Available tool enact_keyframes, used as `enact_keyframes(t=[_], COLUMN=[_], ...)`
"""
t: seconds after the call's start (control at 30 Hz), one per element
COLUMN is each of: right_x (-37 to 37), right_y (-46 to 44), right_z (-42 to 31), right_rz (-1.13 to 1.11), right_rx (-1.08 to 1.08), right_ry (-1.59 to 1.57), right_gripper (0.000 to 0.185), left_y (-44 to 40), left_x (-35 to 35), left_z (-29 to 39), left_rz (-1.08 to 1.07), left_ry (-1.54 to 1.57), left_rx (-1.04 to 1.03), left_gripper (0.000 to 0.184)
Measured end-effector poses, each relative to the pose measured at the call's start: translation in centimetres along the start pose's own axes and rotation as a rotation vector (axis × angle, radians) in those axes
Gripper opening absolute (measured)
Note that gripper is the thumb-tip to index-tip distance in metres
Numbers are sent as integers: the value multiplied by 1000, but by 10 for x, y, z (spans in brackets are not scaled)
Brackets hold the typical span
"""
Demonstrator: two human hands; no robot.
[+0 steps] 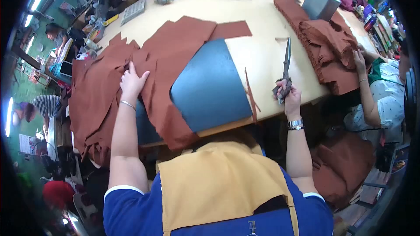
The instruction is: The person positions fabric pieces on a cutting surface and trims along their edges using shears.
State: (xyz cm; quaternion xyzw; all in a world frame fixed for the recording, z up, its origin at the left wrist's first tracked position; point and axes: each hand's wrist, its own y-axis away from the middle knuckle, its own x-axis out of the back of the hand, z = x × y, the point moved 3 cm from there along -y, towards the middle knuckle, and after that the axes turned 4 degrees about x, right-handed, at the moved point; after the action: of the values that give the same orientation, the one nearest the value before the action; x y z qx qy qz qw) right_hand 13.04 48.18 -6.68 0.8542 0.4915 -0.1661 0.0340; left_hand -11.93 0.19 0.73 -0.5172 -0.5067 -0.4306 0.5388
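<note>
My right hand (290, 93) is wrapped round the dark handles of a pair of scissors (286, 63). Their blades point away from me over the table and touch no cloth. My left hand (132, 82) lies on a heap of reddish-brown fabric (175, 48) at the left, thumb spread from the fingers. The cloth is creased by its fingertips and hangs over the near table edge. Partly under the fabric lies a dark blue-grey mat (214, 87). Thin brown offcuts (251, 94) rest by the mat's right edge.
Stacked brown fabric (326, 39) at the right carries a metal block (320, 1); a co-worker's hand (359, 63) touches the stack. More brown cloth (345, 166) is piled below the table at the right. A grey tray-like object (134, 10) stands at the far left.
</note>
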Motion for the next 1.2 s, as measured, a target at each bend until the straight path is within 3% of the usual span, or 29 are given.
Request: enact_keyframes(t=[0.1,0.23,0.37,0.43,0.5,0.57,0.63,0.7,0.73,0.77,0.83,0.97,1.07,1.2], right_x=[0,-3,-2,-1,-1,-2,-3,-4,-2,0,-1,-3,-5,-7], right_y=[0,-1,0,2,1,1,2,2,1,1,1,1,1,2], right_z=[-1,-6,-3,-2,-1,-2,-3,-5,-4,-2,-3,-7,-7,-6], right_rz=[15,-1,13,23,36,19,15,24,22,21,37,88,124,105], right_rx=[-31,-18,-2,5,-3,-7,-14,-17,-12,-6,-15,-55,-56,-38], right_ry=[46,59,41,43,58,28,13,9,24,38,64,113,160,133], right_gripper=[30,30,30,30,30,30,30,30,31,31,31,32,32,32], left_y=[-3,-4,-49,-64,-80,-81,-93,-81,-68,-63,-62,-73,-79,-74], left_x=[-12,-7,24,38,37,63,46,43,44,39,12,-20,-24,-28], left_z=[17,14,-55,-87,-102,-63,-20,44,75,103,150,207,218,224], left_rz=[106,228,281,296,465,382,484,339,395,271,115,-224,-294,-222], left_ry=[225,366,188,-144,-225,-83,-27,238,282,332,338,468,523,486], left_rx=[-120,-305,-171,-32,-44,-119,-341,-569,-701,-775,-779,-549,-502,-534], left_gripper=[50,32,35,40,48,50,48,38,32,31,34,39,29,18])
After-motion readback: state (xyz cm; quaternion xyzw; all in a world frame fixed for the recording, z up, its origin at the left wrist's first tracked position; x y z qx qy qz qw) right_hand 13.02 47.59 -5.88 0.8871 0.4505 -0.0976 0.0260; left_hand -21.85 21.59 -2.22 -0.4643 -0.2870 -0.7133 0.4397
